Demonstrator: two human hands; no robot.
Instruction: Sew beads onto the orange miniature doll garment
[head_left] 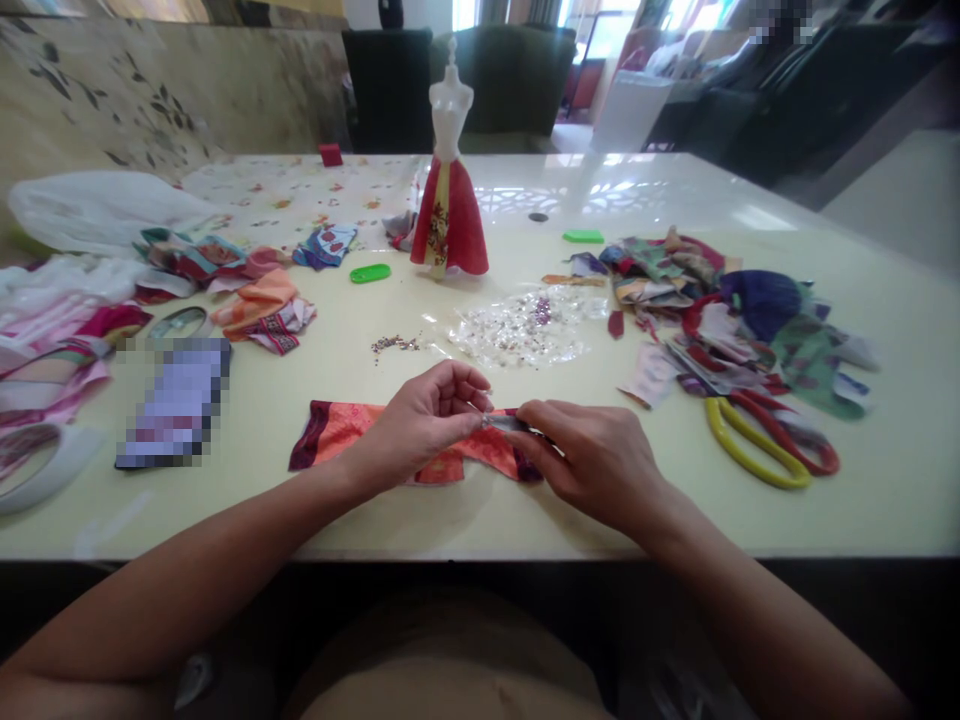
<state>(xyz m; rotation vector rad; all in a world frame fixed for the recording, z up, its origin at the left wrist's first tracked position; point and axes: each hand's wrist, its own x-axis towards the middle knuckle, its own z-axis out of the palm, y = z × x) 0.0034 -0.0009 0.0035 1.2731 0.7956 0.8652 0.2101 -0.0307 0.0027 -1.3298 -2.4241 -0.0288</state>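
Observation:
Over the orange patterned cloth piece with dark maroon ends (341,425), my two hands meet near its middle. My left hand (439,410) is closed in a pinch, thumb against a fingertip, at a tiny bit too small to name. My right hand (600,450) grips a small grey pointed tool (508,424), its tip reaching my left fingertips. Just beyond lie a little heap of loose beads (395,343) and a clear plastic bag with many small shiny beads (517,330). A white dress form (451,105) in a red skirt with a gold panel (463,225) stands behind them.
Fabric scraps (675,275) and yellow-and-red-handled scissors (754,445) lie at right. On the left are a phone (176,400), tape rolls (49,470) and more cloth (266,305). Green pieces (370,273) flank the form. The table's front edge (450,558) runs below my forearms.

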